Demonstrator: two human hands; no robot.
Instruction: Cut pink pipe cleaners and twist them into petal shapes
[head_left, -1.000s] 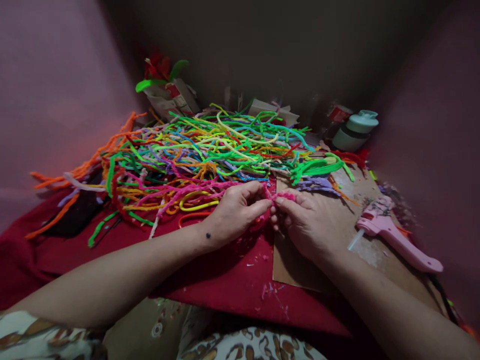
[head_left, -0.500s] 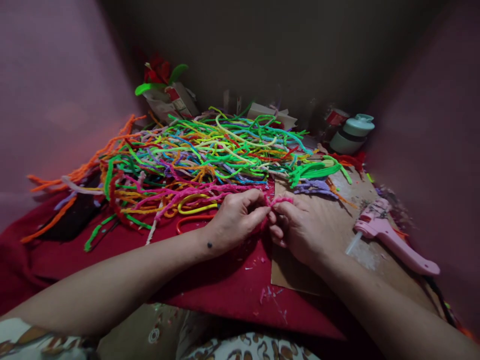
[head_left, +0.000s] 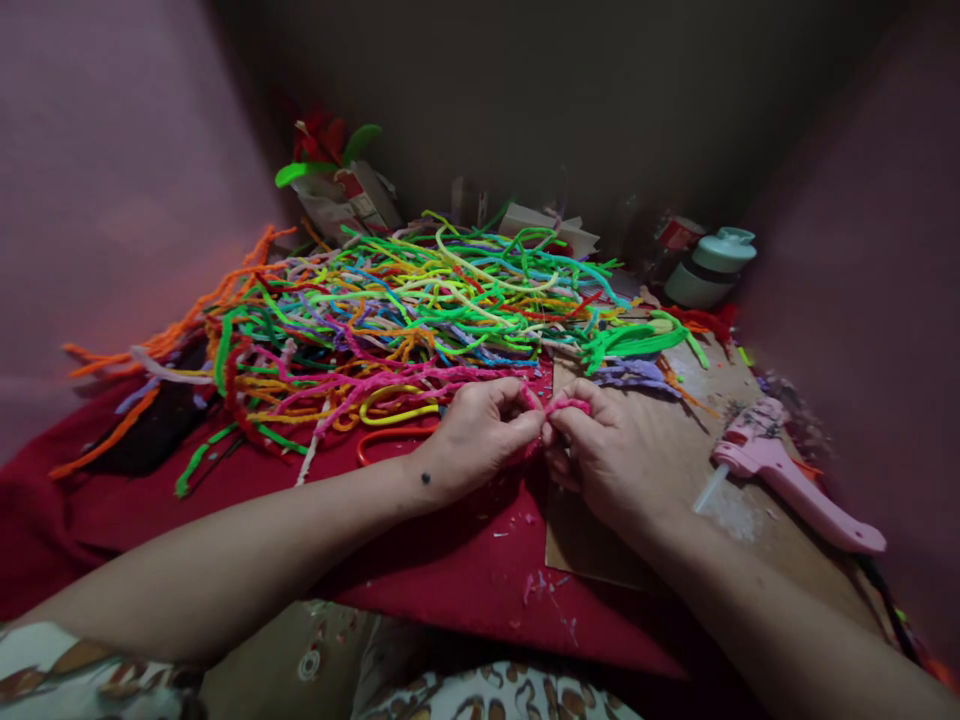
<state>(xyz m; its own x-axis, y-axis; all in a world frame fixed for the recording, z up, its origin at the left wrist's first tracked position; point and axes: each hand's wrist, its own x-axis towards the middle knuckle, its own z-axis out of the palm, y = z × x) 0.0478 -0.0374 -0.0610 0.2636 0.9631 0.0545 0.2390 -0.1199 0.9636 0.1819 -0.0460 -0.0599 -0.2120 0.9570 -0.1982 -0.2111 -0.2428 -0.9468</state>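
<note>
The pink stem (head_left: 572, 405) is between the two hands, above the seam where cloth and cardboard meet. Most of it is covered by fingers; short lengths show, vivid pink, soft and fuzzy, bent at the fingertips, and I can't make out whether it is one piece or two. The left hand (head_left: 474, 432), at 9 o'clock from it, has thumb and forefinger closed on the pink; its other fingers are curled mostly out of sight. The right hand (head_left: 609, 445), toward 4 o'clock, pinches the pink between thumb and forefinger, its remaining fingers folded in shadow below.

At 9 o'clock, a smooth yellow loop (head_left: 369, 408) and an orange loop (head_left: 363, 447) look like scissor handles; the left hand hides whatever joins them. Around 10 to 11 o'clock spreads a tangled heap of fuzzy stems (head_left: 450, 290), green, yellow, orange, purple and pink, too knotted to count. Past it, near 11 o'clock, sits a red flower (head_left: 322, 137) with green leaves, blurred in the gloom. Between 1 and 2 o'clock stands a mint-lidded bottle (head_left: 711, 265).

The brown cardboard (head_left: 679, 430) runs under the right arm, which covers much of it. Between 3 and 4 o'clock lies a pink plastic glue gun (head_left: 799, 480). Wrinkled red cloth (head_left: 442, 575) fills 6 to 8 o'clock, flecked with scraps. Both forearms are cut off by the frame.
</note>
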